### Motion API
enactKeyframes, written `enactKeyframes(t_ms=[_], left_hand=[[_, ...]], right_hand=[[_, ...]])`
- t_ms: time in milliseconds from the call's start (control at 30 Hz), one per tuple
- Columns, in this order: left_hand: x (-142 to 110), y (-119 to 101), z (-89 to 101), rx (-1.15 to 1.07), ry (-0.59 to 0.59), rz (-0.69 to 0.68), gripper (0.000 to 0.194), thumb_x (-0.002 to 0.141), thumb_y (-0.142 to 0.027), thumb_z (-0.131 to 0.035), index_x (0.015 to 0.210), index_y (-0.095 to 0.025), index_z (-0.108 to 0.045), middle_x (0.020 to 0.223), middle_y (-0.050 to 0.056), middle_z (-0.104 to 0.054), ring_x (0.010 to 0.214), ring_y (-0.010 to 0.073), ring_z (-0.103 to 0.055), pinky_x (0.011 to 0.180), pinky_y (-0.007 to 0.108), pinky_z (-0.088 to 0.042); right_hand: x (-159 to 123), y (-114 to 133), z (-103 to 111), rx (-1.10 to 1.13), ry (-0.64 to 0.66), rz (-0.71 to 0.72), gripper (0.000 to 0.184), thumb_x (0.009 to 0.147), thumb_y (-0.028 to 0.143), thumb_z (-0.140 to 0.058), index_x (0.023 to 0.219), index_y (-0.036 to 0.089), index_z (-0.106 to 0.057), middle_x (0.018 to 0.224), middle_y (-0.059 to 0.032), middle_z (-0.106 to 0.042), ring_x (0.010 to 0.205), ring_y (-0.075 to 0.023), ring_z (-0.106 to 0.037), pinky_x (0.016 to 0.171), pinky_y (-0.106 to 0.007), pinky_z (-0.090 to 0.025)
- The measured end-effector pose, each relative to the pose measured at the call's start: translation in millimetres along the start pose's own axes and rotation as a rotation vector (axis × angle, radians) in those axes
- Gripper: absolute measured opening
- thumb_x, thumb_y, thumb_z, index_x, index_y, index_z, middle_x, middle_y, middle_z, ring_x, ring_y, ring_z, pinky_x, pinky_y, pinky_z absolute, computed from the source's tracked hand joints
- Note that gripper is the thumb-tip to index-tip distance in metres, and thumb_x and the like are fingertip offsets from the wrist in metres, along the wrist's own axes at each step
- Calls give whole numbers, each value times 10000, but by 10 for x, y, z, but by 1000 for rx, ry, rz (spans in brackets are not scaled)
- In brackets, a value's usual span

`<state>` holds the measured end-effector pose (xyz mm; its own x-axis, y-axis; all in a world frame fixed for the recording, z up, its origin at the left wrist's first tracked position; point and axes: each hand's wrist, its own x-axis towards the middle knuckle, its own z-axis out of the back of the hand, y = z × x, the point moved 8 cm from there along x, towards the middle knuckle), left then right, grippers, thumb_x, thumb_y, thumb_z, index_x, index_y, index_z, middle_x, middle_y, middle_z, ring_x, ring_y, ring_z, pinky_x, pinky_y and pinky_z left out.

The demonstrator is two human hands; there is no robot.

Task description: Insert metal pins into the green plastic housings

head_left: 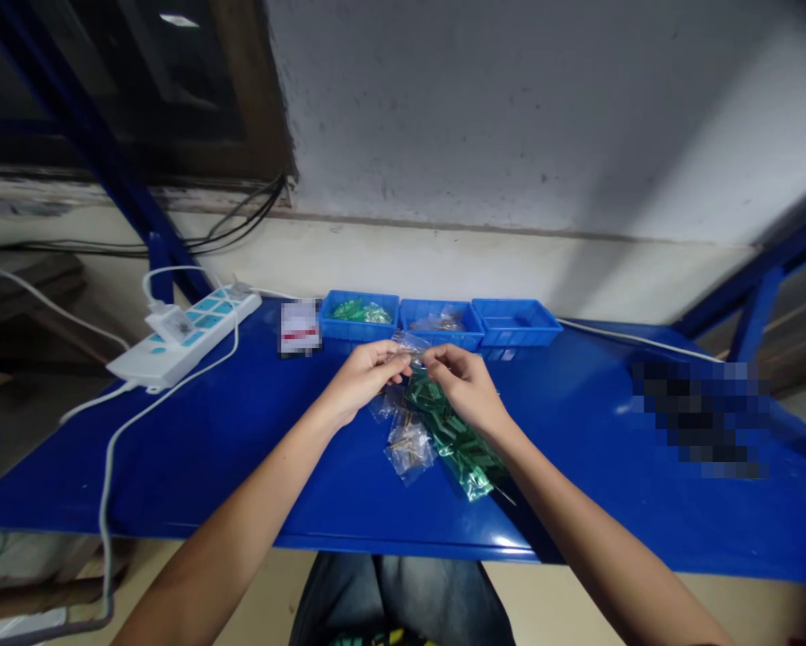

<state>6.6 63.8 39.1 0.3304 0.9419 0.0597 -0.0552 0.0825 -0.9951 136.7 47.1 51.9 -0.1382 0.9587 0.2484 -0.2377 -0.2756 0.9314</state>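
Presently, the two hands seem to be at the step of handling one small bag, which is held up just above the counter, in front of the blue bins. The fingers of the left hand are closed in a pinch on it, and the fingers of the right hand are also nearly together, pinching its other side; what exactly is inside the bag is too small to tell. Below the hands, green bags lie beside clear bags with thin pieces in them. Behind stand the left bin with green packets, the middle bin with clear ones, and the right bin. From this hold, I judge, any next move calls for a light, steady grip, because the thin film could slip or tear.
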Motion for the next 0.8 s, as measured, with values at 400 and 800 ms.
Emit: enactKeyframes(t_ms=[400, 800], left_hand=[[-19, -71, -40, 91, 7, -54, 184, 810, -319, -580, 828, -148, -645, 756, 20, -635, 711, 133, -551, 663, 255, -395], [-25, -31, -92, 127, 26, -50, 260, 816, -394, -566, 867, -149, -638, 834, 36, -639, 786, 156, -552, 698, 262, -380]], right_hand=[[-13, 41, -13, -74, 24, 20, 234, 813, 373, -525, 777, 157, -606, 637, 7, -554, 512, -92, -423, 473, -218, -316], [-22, 135, 23, -306, -21, 195, 189, 836, 291, -495, 702, 171, -552, 622, 11, -553, 556, -112, -482, 524, -222, -357]])
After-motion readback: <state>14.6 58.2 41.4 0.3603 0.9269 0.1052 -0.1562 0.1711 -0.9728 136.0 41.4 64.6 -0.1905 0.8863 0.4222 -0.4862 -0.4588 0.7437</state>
